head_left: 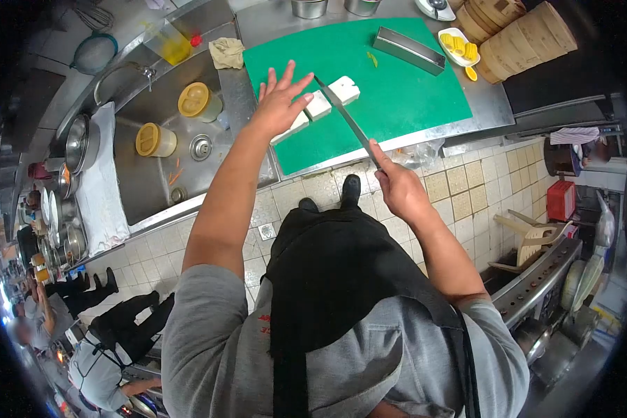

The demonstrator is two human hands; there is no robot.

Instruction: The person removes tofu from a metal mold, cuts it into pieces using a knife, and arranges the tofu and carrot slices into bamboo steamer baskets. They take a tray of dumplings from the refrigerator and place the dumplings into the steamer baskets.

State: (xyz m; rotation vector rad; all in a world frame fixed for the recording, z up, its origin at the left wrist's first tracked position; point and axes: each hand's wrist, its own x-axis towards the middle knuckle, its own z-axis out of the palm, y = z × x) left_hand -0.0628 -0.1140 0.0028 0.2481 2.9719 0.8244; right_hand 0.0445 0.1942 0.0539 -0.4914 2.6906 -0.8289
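Observation:
A white block that looks like tofu [318, 106] lies cut into a row of pieces on the green cutting board [397, 104]. My right hand [402, 187] is wrapped round the handle of a kitchen knife [348, 118], whose blade slants up and left across the row, beside the upper right piece [345, 88]. Over the lower left end of the row, my left hand [280, 104] spreads its fingers, with its thumb near the middle piece. It partly hides the lower left piece [292, 129]. Whether the palm touches the tofu I cannot tell.
A long metal box [409, 51] rests on the board's far side. Beyond it are a dish of yellow pieces [460, 47] and bamboo steamers [529, 42]. Left is a sink [202, 181] with yellow-lidded containers [195, 101]. Co-workers [104, 366] stand at lower left.

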